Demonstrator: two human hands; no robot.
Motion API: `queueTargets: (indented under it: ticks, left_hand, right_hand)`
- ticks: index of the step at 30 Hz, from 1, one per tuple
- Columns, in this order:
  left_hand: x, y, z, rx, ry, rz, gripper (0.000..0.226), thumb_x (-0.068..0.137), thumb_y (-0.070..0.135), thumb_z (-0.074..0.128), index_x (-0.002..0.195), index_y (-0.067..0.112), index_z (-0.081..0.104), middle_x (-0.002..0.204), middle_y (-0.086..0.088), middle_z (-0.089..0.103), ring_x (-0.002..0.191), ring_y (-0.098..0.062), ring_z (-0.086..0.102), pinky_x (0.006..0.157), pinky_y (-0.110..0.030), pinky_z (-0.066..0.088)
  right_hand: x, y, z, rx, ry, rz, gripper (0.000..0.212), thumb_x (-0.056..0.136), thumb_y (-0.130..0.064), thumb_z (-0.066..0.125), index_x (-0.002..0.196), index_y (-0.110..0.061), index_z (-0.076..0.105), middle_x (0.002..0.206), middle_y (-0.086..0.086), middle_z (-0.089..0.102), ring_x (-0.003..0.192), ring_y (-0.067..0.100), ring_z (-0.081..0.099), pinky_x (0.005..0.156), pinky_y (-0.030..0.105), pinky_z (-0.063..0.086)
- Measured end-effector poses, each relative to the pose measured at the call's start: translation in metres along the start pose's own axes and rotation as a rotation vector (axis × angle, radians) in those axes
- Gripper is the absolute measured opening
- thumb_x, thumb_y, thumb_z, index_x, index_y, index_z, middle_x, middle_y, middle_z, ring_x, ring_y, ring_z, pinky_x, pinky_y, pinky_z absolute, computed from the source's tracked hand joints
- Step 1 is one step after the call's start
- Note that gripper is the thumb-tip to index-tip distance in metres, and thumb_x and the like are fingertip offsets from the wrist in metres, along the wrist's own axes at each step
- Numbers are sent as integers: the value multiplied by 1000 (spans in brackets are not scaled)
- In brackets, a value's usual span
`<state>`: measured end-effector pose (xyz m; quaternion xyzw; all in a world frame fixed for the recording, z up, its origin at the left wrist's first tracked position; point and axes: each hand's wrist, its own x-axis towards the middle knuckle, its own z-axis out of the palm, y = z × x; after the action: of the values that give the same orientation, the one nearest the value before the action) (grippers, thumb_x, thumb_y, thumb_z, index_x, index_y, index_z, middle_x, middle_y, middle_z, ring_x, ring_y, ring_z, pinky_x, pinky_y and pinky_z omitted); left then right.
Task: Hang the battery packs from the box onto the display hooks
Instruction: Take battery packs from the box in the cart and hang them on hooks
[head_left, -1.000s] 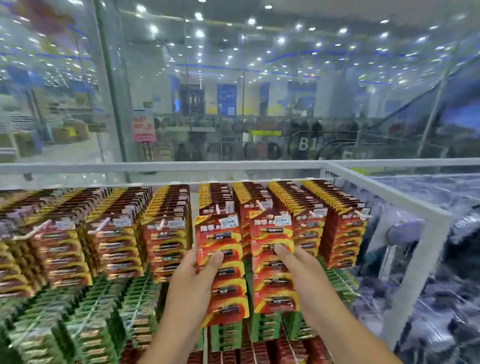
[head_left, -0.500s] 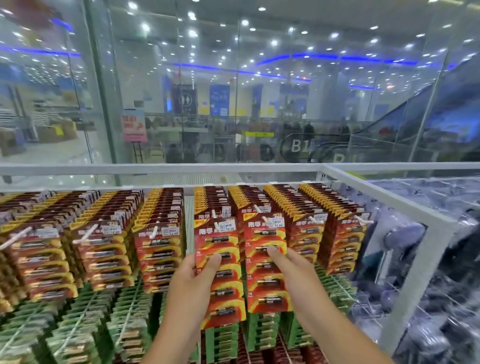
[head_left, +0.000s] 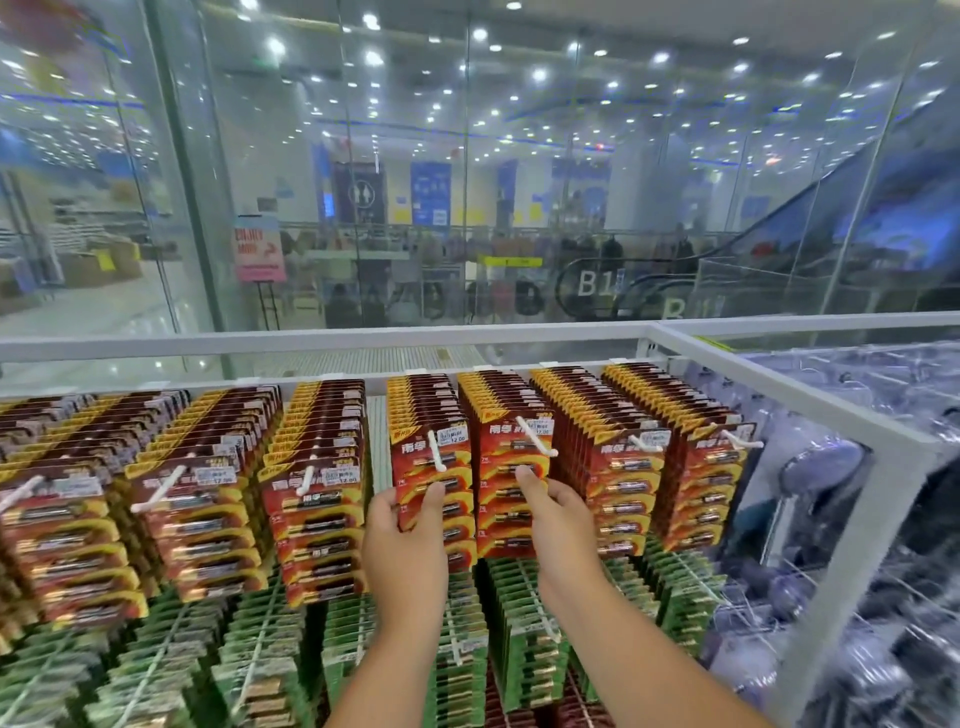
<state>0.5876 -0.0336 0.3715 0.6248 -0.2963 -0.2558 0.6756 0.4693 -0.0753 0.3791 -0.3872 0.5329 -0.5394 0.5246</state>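
Observation:
Red and yellow battery packs hang in several rows on white display hooks. My left hand (head_left: 405, 545) grips the front pack (head_left: 431, 457) of the middle row, thumb on its face, below that row's hook (head_left: 435, 452). My right hand (head_left: 556, 519) holds the front pack (head_left: 511, 452) of the neighbouring row on the right, thumb pressed on its face under the hook (head_left: 535, 436). Both packs hang on their hooks, pushed back against the stacks behind. No box is in view.
Green battery packs (head_left: 260, 649) fill the row of hooks below. A white metal frame (head_left: 810, 410) borders the rack at the top and right. Clear-wrapped goods (head_left: 852, 571) hang right of the frame. A glass wall (head_left: 467, 182) stands behind the rack.
Both hands have pushed their packs further back along the hooks toward the stacks. The camera has tilted up a little, and the hands sit lower on the packs.

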Motion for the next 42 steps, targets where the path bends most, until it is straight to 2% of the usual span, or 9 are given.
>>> queueTargets:
  ticks: [4, 8, 12, 15, 22, 28, 32, 39, 42]
  left_hand:
    - [-3, -1, 2, 35, 30, 44, 39, 99, 43, 67, 129, 22, 55, 114, 7, 64, 99, -14, 59, 66, -20, 43]
    - [-9, -5, 3, 9, 44, 62, 46, 100, 37, 66, 139, 20, 49, 123, 2, 60, 104, -17, 60, 73, -24, 47]
    - [-19, -15, -8, 89, 35, 17, 59, 99, 38, 67, 149, 23, 41, 145, -6, 48, 132, -26, 51, 97, -38, 48]
    - [-33, -29, -19, 160, -44, 51, 67, 94, 41, 72, 151, 27, 38, 150, 0, 40, 142, -24, 41, 109, -40, 39]
    - [-53, -45, -50, 188, -335, 21, 52, 93, 47, 72, 136, 49, 43, 138, 22, 47, 117, 1, 56, 86, -20, 46]
    - [-78, -32, -52, 206, -369, 7, 46, 94, 52, 68, 136, 45, 53, 133, 27, 52, 107, 10, 56, 101, -39, 45]
    - [-119, -27, -21, 179, -421, -13, 43, 96, 49, 67, 136, 45, 53, 136, 24, 53, 113, 1, 59, 94, -37, 44]
    - [-226, -37, 63, 213, -538, 2, 39, 98, 42, 66, 135, 39, 55, 138, 20, 55, 110, -2, 63, 88, -29, 49]
    - [-279, -57, 98, 229, -582, -54, 33, 99, 36, 67, 130, 38, 58, 135, 15, 59, 107, 2, 61, 101, -41, 52]
  right_hand:
    - [9, 2, 2, 13, 33, -12, 42, 93, -53, 72, 119, -23, 57, 109, -10, 62, 107, 17, 58, 96, 38, 45]
    - [9, 11, 1, -5, 32, -47, 39, 96, -53, 68, 120, -27, 51, 112, -9, 57, 104, 16, 53, 91, 35, 42]
    - [-3, 20, 0, -59, 11, -100, 37, 99, -44, 68, 125, -30, 47, 111, -15, 54, 101, 10, 54, 91, 32, 43]
    - [-12, 32, -3, -158, 26, -125, 48, 95, -45, 70, 136, -29, 50, 133, -7, 53, 113, 12, 56, 99, 37, 48]
    - [-52, 47, -42, -225, -117, -128, 51, 97, -42, 71, 142, -38, 48, 135, -18, 54, 131, 9, 52, 112, 40, 44]
    - [-70, 50, -109, -158, -150, -117, 35, 99, -40, 69, 128, -45, 50, 127, -25, 56, 120, -6, 54, 93, 25, 43]
    - [-72, 53, -170, -136, -36, -110, 33, 99, -31, 70, 129, -35, 56, 123, -14, 62, 118, 4, 60, 82, 16, 45]
    - [-88, 51, -328, -141, 53, -34, 39, 101, -38, 65, 138, -33, 52, 125, -15, 59, 119, 6, 58, 99, 31, 47]
    - [-95, 63, -408, -152, 109, 8, 34, 102, -36, 64, 134, -32, 54, 119, -17, 59, 116, 6, 58, 98, 34, 45]
